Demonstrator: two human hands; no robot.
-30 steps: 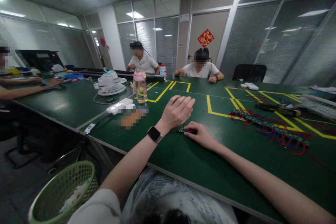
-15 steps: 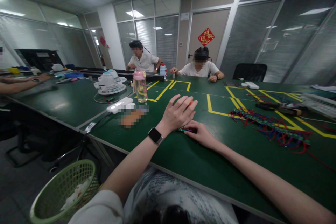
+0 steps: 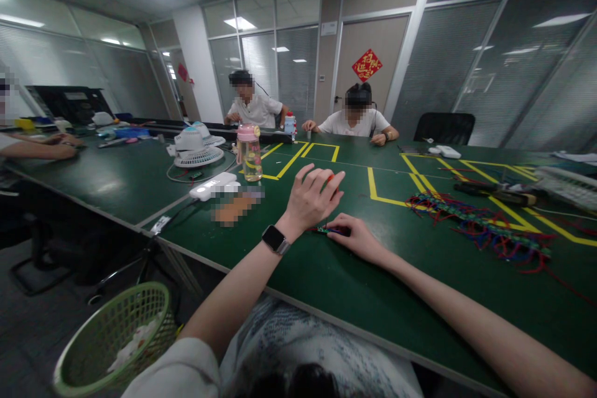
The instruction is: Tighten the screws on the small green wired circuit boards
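My left hand [image 3: 311, 198], with a dark watch on the wrist, is raised over the table with bent fingers round a tool with an orange-red end [image 3: 331, 178]. It looks like a screwdriver, though the fingers hide most of it. Just below, my right hand [image 3: 357, 237] rests on the table and pinches a small green circuit board [image 3: 321, 230] with red and blue wires. The board's right part is under my fingers. Whether the tool touches the board I cannot tell.
To the right lies a row of wired circuit boards [image 3: 480, 227], with dark hand tools [image 3: 497, 191] behind. A pink-lidded bottle [image 3: 252, 155], white power strip [image 3: 214, 186] and white fans [image 3: 198, 149] stand left. A green basket [image 3: 158, 317] is below the edge. Other people sit around the table.
My left hand has turned a little and its fingers have shifted slightly left round the orange-red end. The right hand stays put. The person at far left has drawn their arms back.
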